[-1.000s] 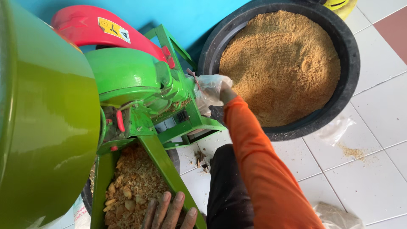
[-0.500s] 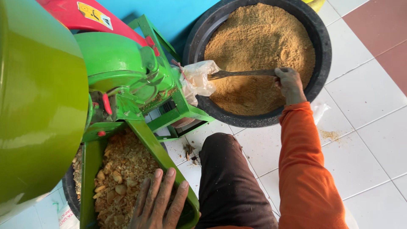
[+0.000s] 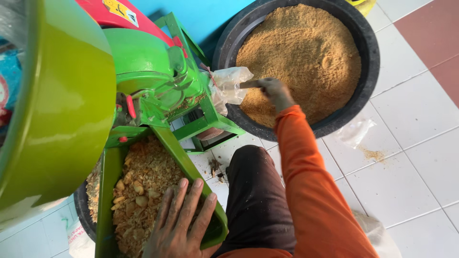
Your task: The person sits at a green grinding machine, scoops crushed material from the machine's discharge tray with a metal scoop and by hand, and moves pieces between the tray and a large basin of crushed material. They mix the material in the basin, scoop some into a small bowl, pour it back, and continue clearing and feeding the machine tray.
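Observation:
My right hand in an orange sleeve is shut on a thin stick whose tip lies at the clear plastic bag on the green grinding machine's outlet. It reaches over a black tub full of fine brown meal. My left hand lies flat, fingers spread, on coarse dry chips in the machine's green feed tray.
A large green hopper fills the left side. A red cover sits behind the machine. White floor tiles carry a crumpled clear bag and some spilled meal. My dark trouser knee is between tub and tray.
My right hand went from the outlet bag out over the tub with the stick, then came back toward the bag. My left hand slid further up onto the chips.

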